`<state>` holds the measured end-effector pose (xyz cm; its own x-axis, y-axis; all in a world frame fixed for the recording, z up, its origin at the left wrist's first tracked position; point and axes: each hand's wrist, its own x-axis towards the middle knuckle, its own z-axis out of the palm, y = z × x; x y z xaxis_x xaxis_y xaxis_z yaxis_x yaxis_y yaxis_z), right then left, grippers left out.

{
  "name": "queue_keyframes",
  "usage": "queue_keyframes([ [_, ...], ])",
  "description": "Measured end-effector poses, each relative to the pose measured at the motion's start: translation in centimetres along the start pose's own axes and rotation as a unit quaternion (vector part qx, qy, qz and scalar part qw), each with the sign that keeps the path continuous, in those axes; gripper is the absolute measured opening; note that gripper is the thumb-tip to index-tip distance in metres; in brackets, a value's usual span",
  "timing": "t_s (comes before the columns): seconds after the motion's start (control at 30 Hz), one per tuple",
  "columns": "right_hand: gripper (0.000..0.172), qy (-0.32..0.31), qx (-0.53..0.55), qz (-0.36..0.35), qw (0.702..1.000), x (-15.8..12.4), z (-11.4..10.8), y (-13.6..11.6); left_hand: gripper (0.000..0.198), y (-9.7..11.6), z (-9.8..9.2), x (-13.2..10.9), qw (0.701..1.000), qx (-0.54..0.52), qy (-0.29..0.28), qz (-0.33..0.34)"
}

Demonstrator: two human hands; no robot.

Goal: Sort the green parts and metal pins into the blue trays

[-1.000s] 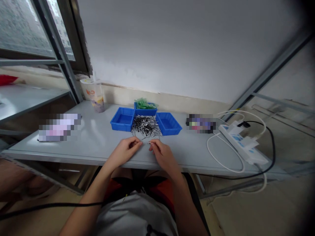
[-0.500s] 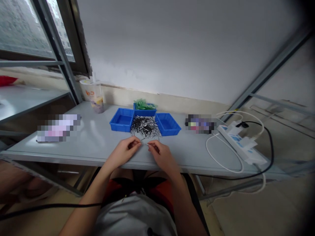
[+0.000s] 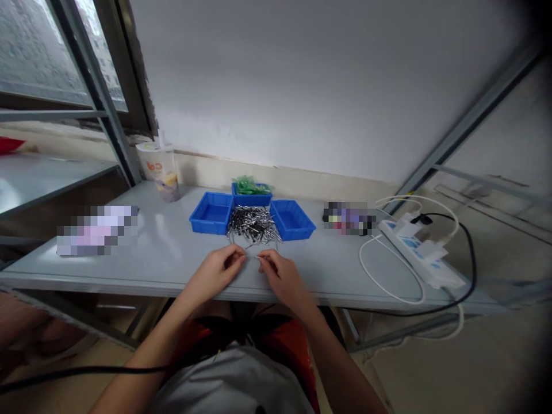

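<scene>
My left hand [image 3: 222, 269] is closed in a pinch just above the table's front part; whatever its fingertips grip is too small to make out. Facing it, a narrow gap away, my right hand [image 3: 282, 276] pinches a thin silver metal piece [image 3: 257, 257] that points toward the left fingertips. Just beyond both hands lies a heap of slim silver and dark metal pieces [image 3: 253, 223]. Around the heap stand three blue trays: a left tray [image 3: 209, 227], a right tray [image 3: 297, 233] and a back tray [image 3: 252, 200] with green plastic pieces [image 3: 249, 185] in it.
A lidded drink cup with a straw [image 3: 166, 178] stands at the back left. Pixelated flat objects lie on the table's left [image 3: 99, 230] and right [image 3: 348, 218]. A white power strip [image 3: 420, 253] with plugs and looping cables occupies the right end.
The view has shifted slightly. Both hands stay close together with fingertips pinched; the silver piece remains in my right hand.
</scene>
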<state>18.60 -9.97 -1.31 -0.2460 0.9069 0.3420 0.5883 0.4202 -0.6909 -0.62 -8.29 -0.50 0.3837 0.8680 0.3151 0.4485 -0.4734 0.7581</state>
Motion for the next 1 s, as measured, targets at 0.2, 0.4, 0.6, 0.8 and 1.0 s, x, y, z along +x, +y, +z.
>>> queue_keyframes([
  [0.2,0.017,0.002,0.011,0.000,1.000,-0.07,0.00,0.04,0.020,0.03,0.08,-0.31,1.000,0.008,-0.006,0.011],
  [0.4,0.017,-0.008,0.018,-0.004,1.000,-0.33,-0.27,0.00,0.019,0.16,0.09,-0.39,1.000,0.022,-0.008,0.014],
  [0.6,0.017,-0.002,0.020,-0.015,1.000,-0.56,-0.37,0.09,0.020,0.28,0.08,-0.49,0.999,0.022,-0.011,0.022],
  [0.8,0.017,0.001,0.020,-0.018,1.000,-0.54,-0.27,-0.05,0.019,0.35,0.10,-0.97,0.998,0.041,-0.002,0.037],
  [1.0,0.019,-0.006,0.025,-0.024,0.999,-0.48,-0.16,0.12,0.020,0.16,0.10,-0.90,0.999,0.024,0.002,0.043],
])
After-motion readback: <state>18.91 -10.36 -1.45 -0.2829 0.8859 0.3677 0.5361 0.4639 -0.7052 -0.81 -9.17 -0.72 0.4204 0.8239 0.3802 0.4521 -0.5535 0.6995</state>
